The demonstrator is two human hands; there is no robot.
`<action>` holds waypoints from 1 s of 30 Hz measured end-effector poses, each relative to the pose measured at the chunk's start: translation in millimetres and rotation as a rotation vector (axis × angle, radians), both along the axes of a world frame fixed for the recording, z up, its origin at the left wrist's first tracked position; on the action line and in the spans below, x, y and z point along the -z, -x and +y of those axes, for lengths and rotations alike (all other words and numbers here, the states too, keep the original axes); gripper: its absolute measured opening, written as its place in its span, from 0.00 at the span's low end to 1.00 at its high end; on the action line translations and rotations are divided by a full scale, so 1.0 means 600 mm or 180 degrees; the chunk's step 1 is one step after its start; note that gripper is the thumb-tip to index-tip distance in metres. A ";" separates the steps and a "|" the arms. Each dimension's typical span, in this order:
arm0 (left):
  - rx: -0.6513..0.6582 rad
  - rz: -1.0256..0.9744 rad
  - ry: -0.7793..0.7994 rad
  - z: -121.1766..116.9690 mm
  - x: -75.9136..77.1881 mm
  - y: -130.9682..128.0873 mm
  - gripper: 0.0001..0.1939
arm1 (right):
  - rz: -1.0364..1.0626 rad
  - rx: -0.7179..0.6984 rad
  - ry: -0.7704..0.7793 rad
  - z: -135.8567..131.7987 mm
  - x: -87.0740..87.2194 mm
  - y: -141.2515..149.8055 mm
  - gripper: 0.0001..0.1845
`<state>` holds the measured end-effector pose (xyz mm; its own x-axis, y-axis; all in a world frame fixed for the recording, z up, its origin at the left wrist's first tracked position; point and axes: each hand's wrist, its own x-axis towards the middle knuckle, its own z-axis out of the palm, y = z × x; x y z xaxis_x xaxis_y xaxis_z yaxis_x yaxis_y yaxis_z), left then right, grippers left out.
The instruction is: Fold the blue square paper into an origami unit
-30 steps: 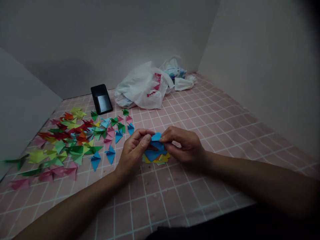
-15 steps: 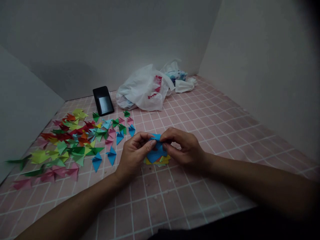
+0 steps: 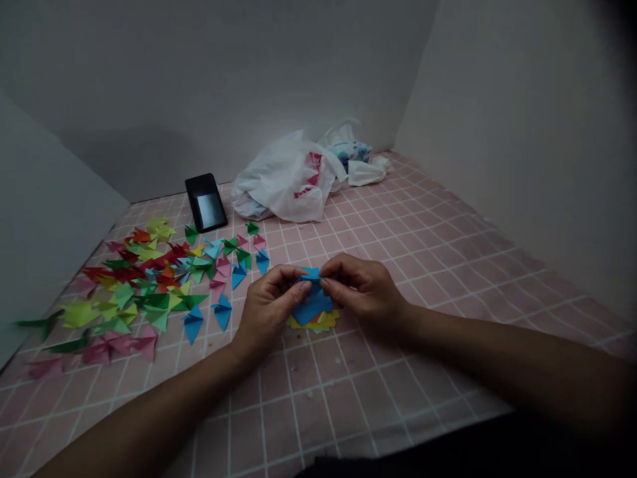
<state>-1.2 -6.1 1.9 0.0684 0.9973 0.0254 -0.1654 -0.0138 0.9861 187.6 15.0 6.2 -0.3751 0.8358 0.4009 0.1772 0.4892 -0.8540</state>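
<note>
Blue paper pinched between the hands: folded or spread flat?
Folded: the blue paper shows a straight creased edge between the left hand and right hand. Fold count: cannot tell, fingers cover its ends.

Head-worn view, facing forward and down, hands at middle range — far corner dim, perhaps blurred.

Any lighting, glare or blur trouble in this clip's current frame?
Head view: dim and greyish overall; a pale reflection on the dark tablet's screen; soft shadow on the back wall, left side; top right corner falls to black; the green folded paper at far left looks smeared; both hands' fine finger detail is murky.
</note>
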 end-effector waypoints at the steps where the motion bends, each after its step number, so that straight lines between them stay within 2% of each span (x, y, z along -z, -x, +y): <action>1: 0.0020 0.0004 0.0011 -0.001 0.000 0.000 0.11 | -0.0019 0.0024 0.0005 0.000 0.000 0.000 0.03; 9: 0.0043 0.0105 0.0005 -0.004 -0.003 0.001 0.10 | -0.0099 0.0083 -0.0060 0.002 0.003 0.002 0.04; 16: -0.0068 0.0220 -0.0104 -0.001 -0.001 0.003 0.09 | 0.0105 -0.0054 0.0256 0.002 0.003 0.002 0.03; 22: -0.0219 0.0251 -0.0097 0.001 -0.001 0.003 0.11 | 0.0315 -0.0174 0.0802 0.005 0.006 0.002 0.06; 30: -0.0275 0.0293 -0.0071 0.000 -0.004 0.001 0.12 | 0.0337 -0.0175 0.0807 0.003 0.003 0.003 0.03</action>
